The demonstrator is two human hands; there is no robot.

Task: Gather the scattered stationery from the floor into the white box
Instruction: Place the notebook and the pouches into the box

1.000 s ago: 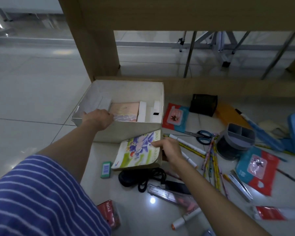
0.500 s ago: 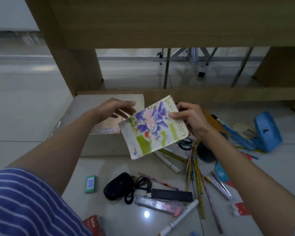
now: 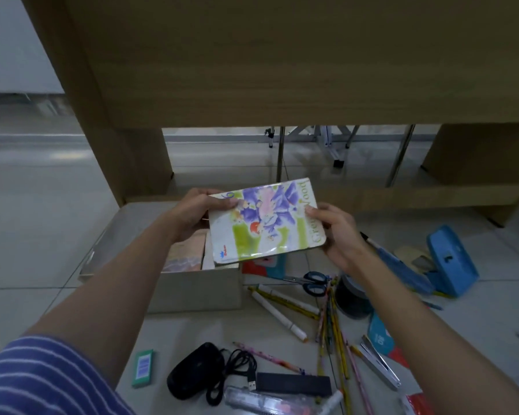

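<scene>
Pale glossy floor tiles (image 3: 36, 235) run under a wooden desk frame (image 3: 252, 70), and stationery lies strewn across them. Nearest, below both hands, lie a green eraser (image 3: 143, 366), a black mouse (image 3: 196, 369) with its coiled cable, a black bar (image 3: 294, 385) and a clear pencil case (image 3: 270, 403). Further out, under the right hand, white markers (image 3: 279, 316) and a fan of pencils (image 3: 333, 330) spread beside blue-handled scissors (image 3: 313, 282); a blue hole punch (image 3: 450, 262) sits off to that hand's right.

Above these, the left hand (image 3: 192, 217) grips the left end of a comic book (image 3: 265, 223), thumb on the cover and fingers curled behind. The right hand (image 3: 337, 235) clamps the spine end, fingers wrapped round its edge. The book is held aloft and tilted, partly over the right end of the white box (image 3: 192, 292).

That box stands on the floor beneath the left hand. Inside it, a pinkish book (image 3: 186, 250) lies flat and a white upright piece (image 3: 209, 259) stands beside it; the rest of the interior is hidden by the arms and book.
</scene>
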